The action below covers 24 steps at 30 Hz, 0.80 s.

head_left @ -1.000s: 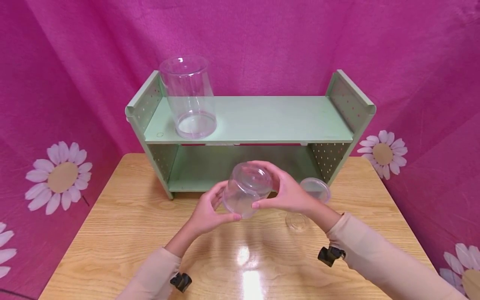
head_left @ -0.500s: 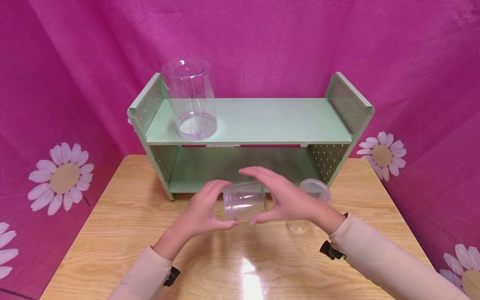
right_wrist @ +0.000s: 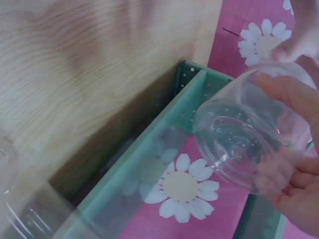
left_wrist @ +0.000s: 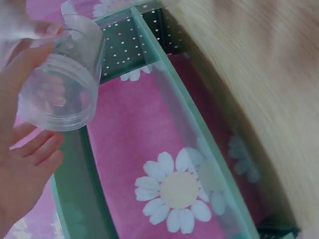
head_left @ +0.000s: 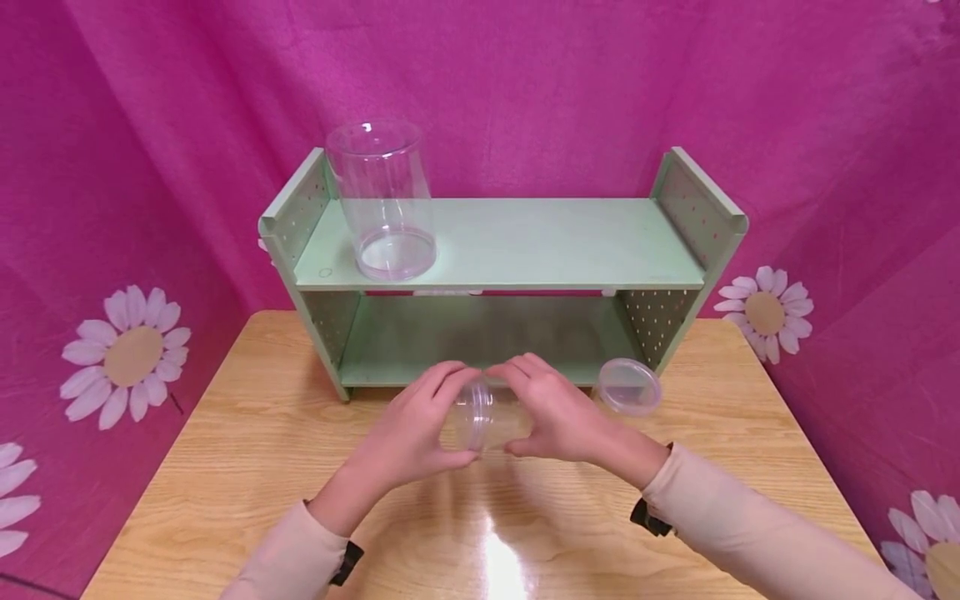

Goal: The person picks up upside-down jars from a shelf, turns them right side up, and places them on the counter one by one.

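Observation:
A clear plastic jar [head_left: 482, 417] is held on its side between both hands, above the table in front of the shelf. My left hand [head_left: 416, 425] grips its ridged end, with the thumb below and the fingers over the top in the head view. The right hand [head_left: 558, 408] holds the other end, thumb low and fingers above. In the right wrist view the jar's round base [right_wrist: 232, 149] faces the camera, and the right thumb [right_wrist: 284, 89] lies along its side. In the left wrist view the ridged end [left_wrist: 65, 94] of the jar shows.
A green two-tier shelf [head_left: 555, 242] stands at the back of the wooden table [head_left: 285, 450]. On its upper board, at the left, is a large clear container [head_left: 386, 200]. Another clear jar [head_left: 628, 387] stands right of the right hand, its lower part hidden. A pink flowered cloth [head_left: 525, 92] surrounds the table.
The jar has turned from tilted with its base up to lying sideways. Both hands have shifted lower and closer together around it. The shelf and other containers stay in place.

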Each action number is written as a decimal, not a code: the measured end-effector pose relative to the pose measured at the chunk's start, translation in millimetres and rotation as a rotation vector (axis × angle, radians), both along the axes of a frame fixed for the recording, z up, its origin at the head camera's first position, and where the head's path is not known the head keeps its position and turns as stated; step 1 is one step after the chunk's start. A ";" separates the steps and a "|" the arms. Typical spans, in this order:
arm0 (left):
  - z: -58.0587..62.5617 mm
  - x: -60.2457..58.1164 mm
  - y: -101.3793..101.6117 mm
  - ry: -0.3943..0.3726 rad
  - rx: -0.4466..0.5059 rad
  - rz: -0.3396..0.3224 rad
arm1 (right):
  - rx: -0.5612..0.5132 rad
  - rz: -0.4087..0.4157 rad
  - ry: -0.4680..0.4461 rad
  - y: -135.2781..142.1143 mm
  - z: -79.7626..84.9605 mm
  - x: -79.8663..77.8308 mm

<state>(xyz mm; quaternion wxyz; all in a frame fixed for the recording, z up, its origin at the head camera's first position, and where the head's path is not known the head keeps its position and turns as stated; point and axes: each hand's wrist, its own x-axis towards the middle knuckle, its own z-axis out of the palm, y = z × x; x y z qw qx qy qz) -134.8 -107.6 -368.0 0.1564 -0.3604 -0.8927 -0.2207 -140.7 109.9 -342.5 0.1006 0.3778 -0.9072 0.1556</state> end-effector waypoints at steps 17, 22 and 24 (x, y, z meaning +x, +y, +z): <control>-3.1 2.1 8.9 -0.635 0.523 0.280 | -0.290 -0.074 -0.100 5.5 -26.5 -2.9; -0.9 6.4 7.9 -0.427 0.391 0.304 | -0.316 -0.041 -0.186 8.4 -28.5 -4.6; -0.4 6.6 6.5 -0.360 0.335 0.269 | -0.324 -0.015 -0.216 9.9 -29.8 -6.8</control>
